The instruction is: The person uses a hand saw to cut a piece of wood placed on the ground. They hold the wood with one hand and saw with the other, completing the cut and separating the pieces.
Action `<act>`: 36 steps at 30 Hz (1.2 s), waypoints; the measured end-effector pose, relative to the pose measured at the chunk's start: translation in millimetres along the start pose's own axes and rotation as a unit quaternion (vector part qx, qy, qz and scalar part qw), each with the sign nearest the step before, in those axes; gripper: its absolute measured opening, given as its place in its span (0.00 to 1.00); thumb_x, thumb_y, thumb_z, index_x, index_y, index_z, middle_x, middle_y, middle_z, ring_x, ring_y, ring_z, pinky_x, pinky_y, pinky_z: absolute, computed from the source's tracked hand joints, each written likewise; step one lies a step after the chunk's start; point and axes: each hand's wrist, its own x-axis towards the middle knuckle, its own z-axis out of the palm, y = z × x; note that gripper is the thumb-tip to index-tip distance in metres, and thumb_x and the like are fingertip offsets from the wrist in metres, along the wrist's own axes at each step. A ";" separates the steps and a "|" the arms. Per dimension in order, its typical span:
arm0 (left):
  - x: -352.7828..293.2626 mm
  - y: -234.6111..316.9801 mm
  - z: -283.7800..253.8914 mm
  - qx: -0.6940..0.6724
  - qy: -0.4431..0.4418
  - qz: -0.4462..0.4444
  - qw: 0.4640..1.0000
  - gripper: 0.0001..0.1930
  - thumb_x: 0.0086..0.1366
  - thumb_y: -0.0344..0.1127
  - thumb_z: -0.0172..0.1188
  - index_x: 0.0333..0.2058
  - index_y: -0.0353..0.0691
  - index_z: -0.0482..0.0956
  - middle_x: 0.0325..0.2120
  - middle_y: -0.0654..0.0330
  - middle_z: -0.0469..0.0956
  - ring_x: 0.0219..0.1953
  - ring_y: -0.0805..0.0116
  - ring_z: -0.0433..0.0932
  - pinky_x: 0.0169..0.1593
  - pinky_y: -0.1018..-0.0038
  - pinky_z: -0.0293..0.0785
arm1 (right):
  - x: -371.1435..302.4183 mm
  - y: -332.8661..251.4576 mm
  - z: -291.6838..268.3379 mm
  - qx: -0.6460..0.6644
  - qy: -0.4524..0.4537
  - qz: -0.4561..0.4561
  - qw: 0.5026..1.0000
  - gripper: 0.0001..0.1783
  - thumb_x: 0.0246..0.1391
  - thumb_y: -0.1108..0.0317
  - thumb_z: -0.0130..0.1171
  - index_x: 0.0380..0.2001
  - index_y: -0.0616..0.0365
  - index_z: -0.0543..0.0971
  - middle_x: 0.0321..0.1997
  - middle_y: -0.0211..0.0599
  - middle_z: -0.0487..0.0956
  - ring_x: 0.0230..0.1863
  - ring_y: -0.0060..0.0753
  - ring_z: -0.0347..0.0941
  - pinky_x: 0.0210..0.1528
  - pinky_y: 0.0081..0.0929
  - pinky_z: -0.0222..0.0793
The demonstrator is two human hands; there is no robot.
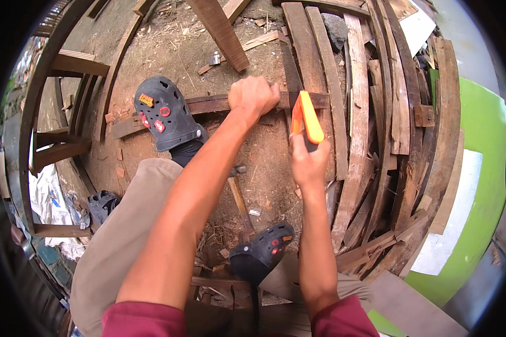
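My left hand (pixel 254 95) is closed over a long narrow wooden board (pixel 211 104) that lies crosswise on the ground. My left foot, in a dark clog (pixel 162 115), presses on the same board to the left of that hand. In my right hand (pixel 310 163) is the handle of what looks like a handsaw (pixel 314 121), orange and yellow with a dark grip. It stands over the board's right end; its blade is edge-on and I cannot make it out. Between my forearms a hammer (pixel 240 199) with a wooden handle lies on the ground.
Several old planks (pixel 357 112) are piled along the right, beside a green panel (pixel 478 168). A wooden frame (pixel 67 143) stands at the left. One wooden post (pixel 222 36) juts in from the top. My other clog (pixel 272 244) rests at the lower middle.
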 end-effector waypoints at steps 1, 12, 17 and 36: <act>-5.6 -4.2 0.5 0.005 -0.008 -0.006 1.000 0.25 0.64 0.54 0.53 0.31 0.37 0.88 0.32 0.44 0.85 0.39 0.48 0.85 0.46 0.59 0.81 | -10.4 4.1 -0.9 -0.014 0.005 -0.002 1.000 0.14 0.58 0.72 0.59 0.20 0.61 0.70 0.15 0.24 0.67 0.15 0.17 0.60 0.18 0.23 0.54; 6.9 -3.2 2.5 -0.021 0.030 0.012 0.999 0.27 0.65 0.53 0.52 0.29 0.31 0.86 0.30 0.39 0.83 0.37 0.42 0.84 0.45 0.55 0.80 | 27.9 1.4 -5.6 0.114 -0.040 -0.002 0.993 0.16 0.59 0.74 0.58 0.18 0.55 0.69 0.15 0.19 0.65 0.14 0.12 0.57 0.16 0.21 0.50; 7.7 -8.8 -4.7 0.013 0.000 -0.038 0.999 0.26 0.66 0.54 0.52 0.33 0.36 0.88 0.34 0.44 0.85 0.40 0.49 0.86 0.47 0.60 0.81 | -88.4 13.1 -59.1 -0.042 -0.073 0.009 0.996 0.13 0.58 0.74 0.58 0.19 0.64 0.76 0.14 0.36 0.74 0.14 0.31 0.67 0.19 0.31 0.63; 0.5 -5.4 3.9 -0.007 0.008 -0.010 1.000 0.27 0.66 0.52 0.50 0.29 0.31 0.86 0.29 0.38 0.83 0.36 0.41 0.84 0.45 0.53 0.80 | -90.0 18.0 -69.2 0.017 -0.071 0.003 0.997 0.11 0.55 0.74 0.56 0.19 0.66 0.77 0.13 0.34 0.72 0.15 0.26 0.72 0.20 0.28 0.65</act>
